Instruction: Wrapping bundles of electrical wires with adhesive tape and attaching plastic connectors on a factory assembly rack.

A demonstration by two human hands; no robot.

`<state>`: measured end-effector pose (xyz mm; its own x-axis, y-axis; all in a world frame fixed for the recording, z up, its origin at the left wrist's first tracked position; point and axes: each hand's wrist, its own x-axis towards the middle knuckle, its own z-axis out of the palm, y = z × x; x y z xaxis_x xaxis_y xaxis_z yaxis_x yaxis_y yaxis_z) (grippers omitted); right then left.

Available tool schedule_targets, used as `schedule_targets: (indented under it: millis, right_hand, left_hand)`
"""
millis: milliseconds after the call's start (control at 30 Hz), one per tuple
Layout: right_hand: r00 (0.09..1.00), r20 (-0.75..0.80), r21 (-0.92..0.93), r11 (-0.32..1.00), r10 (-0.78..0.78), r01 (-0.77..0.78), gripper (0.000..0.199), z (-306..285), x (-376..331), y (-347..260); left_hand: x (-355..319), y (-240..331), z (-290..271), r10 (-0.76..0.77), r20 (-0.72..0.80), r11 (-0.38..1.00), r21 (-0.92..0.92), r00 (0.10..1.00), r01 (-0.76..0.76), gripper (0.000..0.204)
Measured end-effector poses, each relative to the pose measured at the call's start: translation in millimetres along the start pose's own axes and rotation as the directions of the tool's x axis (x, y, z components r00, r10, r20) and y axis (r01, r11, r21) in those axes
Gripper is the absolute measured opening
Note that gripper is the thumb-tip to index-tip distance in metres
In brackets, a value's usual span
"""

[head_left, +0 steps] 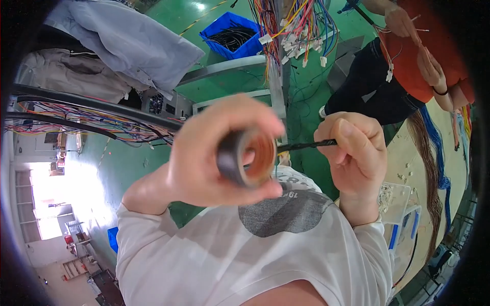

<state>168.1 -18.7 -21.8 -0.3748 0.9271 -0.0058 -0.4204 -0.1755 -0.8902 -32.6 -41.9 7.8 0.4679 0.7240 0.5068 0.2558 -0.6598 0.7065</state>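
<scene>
My left hand [196,158], slightly blurred, is wrapped round a roll of black tape [229,157]. The roll's tan inner core faces right, and a fingertip shows inside it. At the right, my right hand [360,148] pinches the end of a thin black tape-like length [309,145] between thumb and fingers. This dark length stretches between the two hands, in front of my chest. Whether it is bare tape or a taped wire cannot be made out.
Wire bundles with black sleeving [97,109] run in from the left. Coloured wires with white connectors [306,43] hang ahead, near a blue bin [250,48] of black pieces. Jackets [122,46] hang far left. A co-worker in an orange top [418,66] stands right, by a table [408,148].
</scene>
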Motion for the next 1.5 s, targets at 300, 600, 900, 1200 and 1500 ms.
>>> schedule_targets:
  millis: [300, 600, 900, 1200, 1500]
  right_hand:
    - [0.977, 0.107, -0.228, 0.952, -0.184, 0.204, 0.025, 3, 2, -1]
    - [0.972, 0.097, -0.121, 0.966, -0.216, 0.227, 0.024, -1, 11, 2]
    - [0.999, 0.039, 0.142, 0.990, -0.013, 0.007, 0.030, -10, 13, -3]
    - [0.975, 0.180, -0.011, 0.991, -0.130, 0.134, 0.015, -10, 11, 1]
    - [0.998, 0.015, 0.128, 0.990, -0.065, 0.062, 0.029, -20, 17, 4]
  left_hand:
    - [3, -4, 12, -0.394, 0.121, 0.916, -0.023, 0.911, 0.400, 0.053]
    - [15, -7, 10, -0.606, 0.279, 0.592, -0.467, 0.745, 0.657, 0.054]
    - [-5, 0, 5, 0.088, 0.002, 0.995, 0.052, 0.996, -0.088, 0.048]
    - [1, -11, 18, -0.394, 0.014, 0.840, 0.411, 0.919, 0.354, 0.061]
    - [12, 6, 7, -0.611, 0.059, 0.659, -0.514, 0.790, 0.548, 0.061]
